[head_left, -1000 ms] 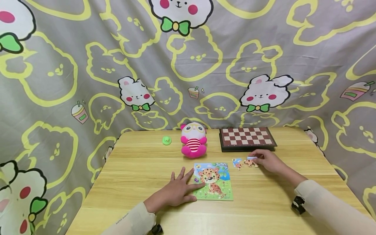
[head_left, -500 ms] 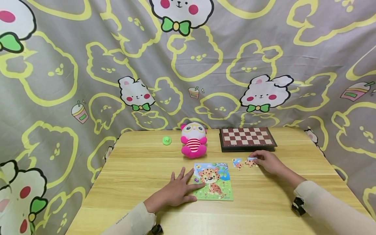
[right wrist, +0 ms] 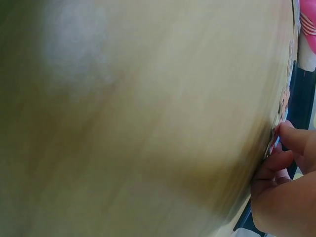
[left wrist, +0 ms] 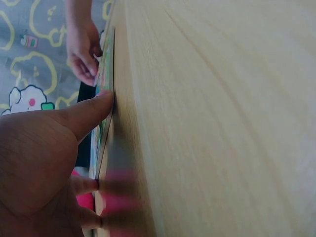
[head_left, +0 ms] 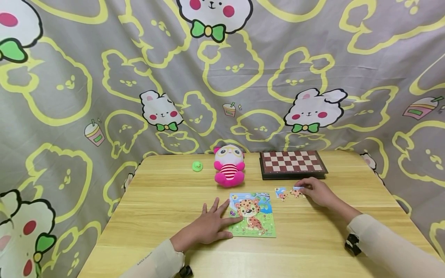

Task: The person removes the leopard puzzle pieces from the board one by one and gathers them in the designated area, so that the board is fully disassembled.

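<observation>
A square jigsaw puzzle [head_left: 265,226] with a spotted leopard cub lies flat on the table. My left hand [head_left: 208,226] spreads its fingers over the puzzle's left side; in the left wrist view its thumb [left wrist: 91,112] presses at the board's edge. To the right of the puzzle lies a loose puzzle piece [head_left: 280,192] with blue sky and spots. Just beyond it, my right hand [head_left: 318,190] pinches a spotted puzzle section [head_left: 296,192] at its right end, between thumb and forefinger. The right wrist view shows these fingertips [right wrist: 285,129] low at the table surface.
A folded chessboard box [head_left: 292,162] sits right behind the right hand. A pink panda plush [head_left: 229,168] and a small green duck toy [head_left: 197,166] stand at the back of the wooden table [head_left: 167,193]. A patterned curtain [head_left: 215,85] hangs behind.
The spotted section under the right fingers has shifted slightly right, widening the gap to the loose piece. The left hand has stayed in place on the puzzle.
</observation>
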Demonstrator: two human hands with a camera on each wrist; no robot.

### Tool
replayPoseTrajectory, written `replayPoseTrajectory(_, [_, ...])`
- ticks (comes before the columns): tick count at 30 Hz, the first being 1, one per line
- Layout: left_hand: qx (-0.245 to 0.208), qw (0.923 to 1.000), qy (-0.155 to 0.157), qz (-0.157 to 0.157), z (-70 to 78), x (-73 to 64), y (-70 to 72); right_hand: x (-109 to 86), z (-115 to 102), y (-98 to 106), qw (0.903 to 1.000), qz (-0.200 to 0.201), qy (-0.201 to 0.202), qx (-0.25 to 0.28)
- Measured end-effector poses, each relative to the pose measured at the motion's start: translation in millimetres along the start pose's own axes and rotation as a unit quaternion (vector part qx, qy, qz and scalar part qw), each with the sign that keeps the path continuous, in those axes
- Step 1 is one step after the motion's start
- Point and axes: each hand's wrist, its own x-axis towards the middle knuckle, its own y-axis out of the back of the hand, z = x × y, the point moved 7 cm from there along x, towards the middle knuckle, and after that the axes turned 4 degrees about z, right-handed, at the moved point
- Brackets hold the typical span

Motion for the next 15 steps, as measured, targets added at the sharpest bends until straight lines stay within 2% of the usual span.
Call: replayPoseTrajectory(15, [-0.01, 0.9999, 0.007, -0.004, -0.9, 0.5, -1.7, -0.5, -0.7, -0.5, 0.9999, 0.0, -0.008, -0.013])
